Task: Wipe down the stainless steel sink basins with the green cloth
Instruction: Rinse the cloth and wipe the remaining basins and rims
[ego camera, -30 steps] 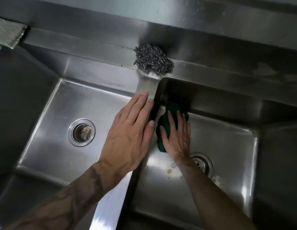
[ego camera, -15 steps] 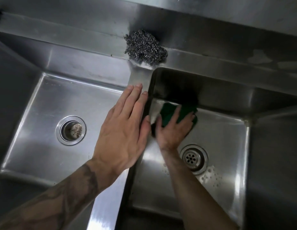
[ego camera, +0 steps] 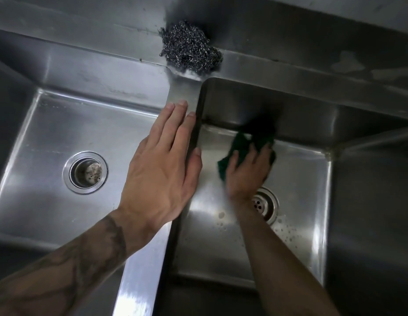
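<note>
Right hand (ego camera: 247, 172), fingers spread, presses green cloth (ego camera: 241, 148) flat on the right basin (ego camera: 301, 201) floor near its back wall. Left hand (ego camera: 162, 169) open, empty, flat on the divider (ego camera: 141, 281) (likely bracing the reach).

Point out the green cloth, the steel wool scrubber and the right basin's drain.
green cloth (ego camera: 241, 144): head view, on its bare upper fold above the fingers.
steel wool scrubber (ego camera: 190, 47): head view, centre of the wad.
right basin's drain (ego camera: 268, 205): head view, on its visible strainer.

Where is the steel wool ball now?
The steel wool ball sits on the back ledge, above the divider between both basins.
</note>
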Action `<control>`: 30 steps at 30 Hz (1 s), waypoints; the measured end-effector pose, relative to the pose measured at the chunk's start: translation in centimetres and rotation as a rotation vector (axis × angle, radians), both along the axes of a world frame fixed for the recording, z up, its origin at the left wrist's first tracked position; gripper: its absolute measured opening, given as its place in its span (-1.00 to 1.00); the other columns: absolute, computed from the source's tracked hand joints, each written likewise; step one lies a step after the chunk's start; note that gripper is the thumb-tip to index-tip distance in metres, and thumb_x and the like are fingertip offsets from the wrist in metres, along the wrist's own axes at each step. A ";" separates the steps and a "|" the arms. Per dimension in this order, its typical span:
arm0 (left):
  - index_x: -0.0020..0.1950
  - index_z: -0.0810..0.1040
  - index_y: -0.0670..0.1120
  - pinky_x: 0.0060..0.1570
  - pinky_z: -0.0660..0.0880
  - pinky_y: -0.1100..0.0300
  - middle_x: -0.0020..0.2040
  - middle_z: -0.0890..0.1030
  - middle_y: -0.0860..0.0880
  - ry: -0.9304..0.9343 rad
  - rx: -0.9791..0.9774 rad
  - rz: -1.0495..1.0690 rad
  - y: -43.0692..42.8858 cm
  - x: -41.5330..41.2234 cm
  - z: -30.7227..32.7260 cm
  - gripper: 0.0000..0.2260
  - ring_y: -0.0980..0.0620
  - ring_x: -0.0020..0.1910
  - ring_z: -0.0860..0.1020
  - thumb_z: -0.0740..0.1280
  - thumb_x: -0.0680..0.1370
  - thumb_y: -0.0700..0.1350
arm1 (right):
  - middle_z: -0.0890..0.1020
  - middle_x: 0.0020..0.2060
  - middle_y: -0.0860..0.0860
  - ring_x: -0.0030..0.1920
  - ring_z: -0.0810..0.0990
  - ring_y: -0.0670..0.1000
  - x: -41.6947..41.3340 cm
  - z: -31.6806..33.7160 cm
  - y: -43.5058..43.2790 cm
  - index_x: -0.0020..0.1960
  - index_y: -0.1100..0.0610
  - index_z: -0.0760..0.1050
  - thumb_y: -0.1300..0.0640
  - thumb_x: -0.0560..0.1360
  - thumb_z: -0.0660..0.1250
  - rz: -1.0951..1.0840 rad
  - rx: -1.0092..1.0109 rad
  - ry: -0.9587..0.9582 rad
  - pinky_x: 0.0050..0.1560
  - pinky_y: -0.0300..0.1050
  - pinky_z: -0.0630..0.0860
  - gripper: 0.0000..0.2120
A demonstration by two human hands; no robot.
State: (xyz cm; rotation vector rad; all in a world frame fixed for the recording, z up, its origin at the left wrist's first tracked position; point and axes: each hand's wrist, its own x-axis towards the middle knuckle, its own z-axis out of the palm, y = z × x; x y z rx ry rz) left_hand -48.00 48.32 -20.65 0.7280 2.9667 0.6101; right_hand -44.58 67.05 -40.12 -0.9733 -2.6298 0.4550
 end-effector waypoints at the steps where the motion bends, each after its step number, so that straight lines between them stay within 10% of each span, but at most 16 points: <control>1: 0.67 0.26 -0.18 0.65 0.24 -0.05 0.72 0.20 -0.09 -0.002 0.000 -0.002 0.0 0.0 -0.1 -0.48 -0.05 0.73 0.10 0.11 0.74 0.01 | 0.38 0.54 0.31 0.52 0.37 0.33 -0.2 0.3 -2.3 0.47 0.22 0.47 -0.06 0.67 0.24 0.098 -0.001 -0.002 0.56 0.20 0.27 -0.52; 6: 0.67 0.26 -0.18 0.66 0.22 -0.06 0.72 0.19 -0.09 -0.002 -0.006 -0.002 0.0 0.0 0.0 -0.48 -0.04 0.73 0.09 0.10 0.75 0.01 | 0.38 0.55 0.22 0.56 0.34 0.24 0.0 0.0 -2.8 0.64 0.09 0.27 -0.10 0.70 0.18 0.510 -0.009 -0.048 0.59 0.16 0.27 -0.44; 12: 0.67 0.27 -0.20 0.65 0.24 -0.06 0.72 0.21 -0.11 0.008 -0.005 0.002 0.0 0.0 0.2 -0.49 -0.06 0.73 0.10 0.12 0.75 -0.01 | 0.26 0.60 0.28 0.61 0.22 0.29 1.0 0.6 -0.4 0.66 0.15 0.19 -0.19 0.71 0.08 0.249 0.009 -0.176 0.59 0.27 0.21 -0.36; 20: 0.67 0.26 -0.20 0.65 0.23 -0.07 0.72 0.20 -0.11 0.005 -0.010 0.003 0.0 0.0 0.2 -0.47 -0.06 0.73 0.09 0.11 0.75 0.02 | 0.32 0.58 0.28 0.60 0.29 0.28 7.0 0.0 -3.4 0.61 0.11 0.34 -0.11 0.71 0.14 0.642 0.055 -0.168 0.57 0.24 0.28 -0.47; 26: 0.66 0.27 -0.22 0.67 0.17 0.02 0.71 0.22 -0.13 0.029 -0.021 0.000 0.1 0.0 0.3 -0.48 -0.08 0.72 0.12 0.12 0.74 0.00 | 0.28 0.59 0.30 0.60 0.24 0.31 3.7 0.8 -2.5 0.65 0.13 0.25 -0.08 0.69 0.17 0.250 0.010 -0.198 0.59 0.25 0.23 -0.42; 30: 0.66 0.28 -0.22 0.66 0.20 -0.03 0.71 0.23 -0.14 0.027 -0.021 0.009 0.2 0.1 0.5 -0.47 -0.10 0.72 0.13 0.13 0.73 -0.01 | 0.26 0.61 0.28 0.63 0.20 0.28 8.3 1.2 -7.6 0.64 0.11 0.28 -0.07 0.70 0.17 0.538 -0.041 -0.160 0.63 0.22 0.16 -0.45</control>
